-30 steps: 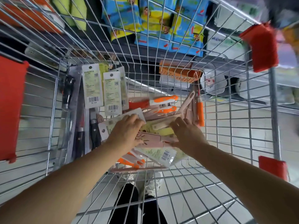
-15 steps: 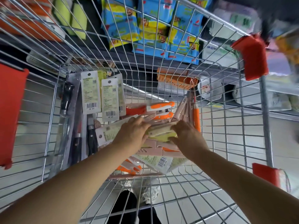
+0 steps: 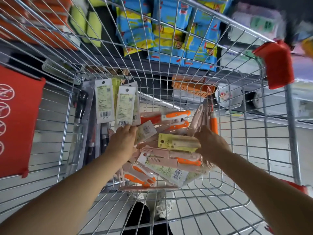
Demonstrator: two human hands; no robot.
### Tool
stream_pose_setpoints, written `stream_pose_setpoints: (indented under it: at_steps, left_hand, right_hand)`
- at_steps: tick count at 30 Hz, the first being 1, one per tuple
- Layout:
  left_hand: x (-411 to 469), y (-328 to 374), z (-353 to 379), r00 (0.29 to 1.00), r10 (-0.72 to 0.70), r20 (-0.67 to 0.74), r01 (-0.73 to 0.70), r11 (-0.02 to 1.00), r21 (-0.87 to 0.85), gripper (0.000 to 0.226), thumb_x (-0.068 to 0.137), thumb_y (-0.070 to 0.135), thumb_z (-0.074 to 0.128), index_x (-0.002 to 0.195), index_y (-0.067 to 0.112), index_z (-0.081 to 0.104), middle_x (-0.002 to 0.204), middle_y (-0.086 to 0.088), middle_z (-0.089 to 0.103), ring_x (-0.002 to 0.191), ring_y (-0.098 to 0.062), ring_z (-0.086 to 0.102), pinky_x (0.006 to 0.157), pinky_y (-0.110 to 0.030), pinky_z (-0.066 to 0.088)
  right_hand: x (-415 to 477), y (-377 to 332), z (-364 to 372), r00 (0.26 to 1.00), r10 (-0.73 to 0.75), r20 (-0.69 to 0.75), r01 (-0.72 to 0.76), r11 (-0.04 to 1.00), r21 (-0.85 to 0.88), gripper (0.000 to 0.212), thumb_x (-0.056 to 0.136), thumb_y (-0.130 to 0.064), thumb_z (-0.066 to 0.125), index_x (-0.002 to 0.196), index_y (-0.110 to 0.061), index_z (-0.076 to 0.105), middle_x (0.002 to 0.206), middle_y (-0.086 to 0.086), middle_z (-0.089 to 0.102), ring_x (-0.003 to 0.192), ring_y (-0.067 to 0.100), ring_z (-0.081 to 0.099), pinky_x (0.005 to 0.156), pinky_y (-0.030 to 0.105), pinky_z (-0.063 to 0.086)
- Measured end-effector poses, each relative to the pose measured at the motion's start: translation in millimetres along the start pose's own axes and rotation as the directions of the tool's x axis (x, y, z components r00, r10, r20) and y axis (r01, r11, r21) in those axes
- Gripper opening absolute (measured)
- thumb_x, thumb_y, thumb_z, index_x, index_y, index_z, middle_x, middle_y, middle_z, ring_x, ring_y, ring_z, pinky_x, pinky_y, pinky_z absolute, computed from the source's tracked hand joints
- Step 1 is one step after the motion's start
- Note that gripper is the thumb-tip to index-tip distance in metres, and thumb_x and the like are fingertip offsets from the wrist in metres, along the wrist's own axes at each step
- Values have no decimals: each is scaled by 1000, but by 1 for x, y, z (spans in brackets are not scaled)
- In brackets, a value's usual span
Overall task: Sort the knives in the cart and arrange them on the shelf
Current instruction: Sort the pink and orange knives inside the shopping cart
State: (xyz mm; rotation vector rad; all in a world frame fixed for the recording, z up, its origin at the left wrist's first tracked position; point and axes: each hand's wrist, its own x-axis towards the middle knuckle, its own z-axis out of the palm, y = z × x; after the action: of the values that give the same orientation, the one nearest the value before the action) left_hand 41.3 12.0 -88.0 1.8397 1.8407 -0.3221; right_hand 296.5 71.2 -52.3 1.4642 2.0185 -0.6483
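Right hand (image 3: 210,144) grips the yellow pack (image 3: 176,142); left hand (image 3: 122,141), cannot tell. Lift slowly off knives (image 3: 162,161) under the fingers.

Store aisle ahead of me.
Dark shelf (image 3: 108,60) with blue-yellow packets (image 3: 167,39), orange basket (image 3: 189,85) lower down, pale tiled floor (image 3: 220,206) under me.

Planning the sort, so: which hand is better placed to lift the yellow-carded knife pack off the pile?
Right. The right hand grips the right end of the yellow-carded knife pack; the left hand is farther left, touching a white-labelled pack.
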Motion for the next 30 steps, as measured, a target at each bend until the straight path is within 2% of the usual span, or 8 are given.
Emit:
stream_pose_setpoints:
  at_steps: [5,9,12,17,19,23,27,30]
  left_hand:
    - [2,6,-3,1000,17,-20,-18,998,-66,48,90,20,56,135,10,41,127,-7,47,105,-19,53,90,-30,50]
    - [-1,8,-16,996,-3,-88,-15,978,-207,27,96,21,45,117,8,56,106,-6,59,71,-10,55,55,-15,42]
    - [-2,3,-33,975,-107,-193,47,955,-292,25,98,21,41,100,6,61,82,-1,56,63,-15,54,40,-16,29]
    - [2,-35,-54,865,-391,-314,196,840,-506,25,99,12,37,90,0,56,77,-10,53,56,-19,49,37,-17,32]
    - [6,-51,-61,826,-467,-316,222,785,-578,25,100,12,37,93,0,58,78,-12,55,55,-17,48,37,-16,30]
    - [23,-73,-67,780,-520,-349,238,762,-603,27,95,5,43,117,3,59,102,-18,64,88,-31,59,67,-28,39]
    - [25,-75,-51,820,-456,-345,274,843,-463,43,89,9,56,131,10,48,123,-16,51,112,-32,46,88,-34,39]
    - [11,-59,-39,877,-265,-400,161,948,-275,44,84,14,63,126,9,52,128,-14,50,120,-31,42,100,-38,36]
  right_hand:
    - [-9,10,-22,989,136,48,-139,989,59,37,85,-22,63,121,-21,52,106,5,63,95,23,62,74,31,52]
    - [-12,9,-46,979,199,34,-201,945,258,33,86,-19,62,117,-16,53,105,10,62,82,23,58,68,30,49]
    - [-2,-6,-58,989,137,63,-150,922,357,34,89,-15,58,122,-9,51,111,15,56,83,23,52,59,28,42]
    - [25,-66,-46,980,153,126,-191,563,804,34,85,-5,60,118,-1,53,104,19,61,95,34,60,80,45,52]
    - [37,-98,-40,981,125,147,-188,454,871,37,86,-6,58,122,-5,51,108,17,59,93,29,57,78,38,49]
    - [59,-138,-38,995,62,80,-98,381,919,47,87,-7,57,131,-15,44,115,14,61,91,29,61,76,41,55]
    - [55,-119,-26,997,78,19,-63,619,783,41,85,0,57,123,-16,54,107,6,63,81,19,61,66,31,52]
    - [42,-87,-14,993,94,71,-118,760,639,31,83,-1,64,111,-14,63,107,4,63,86,15,58,73,26,51]
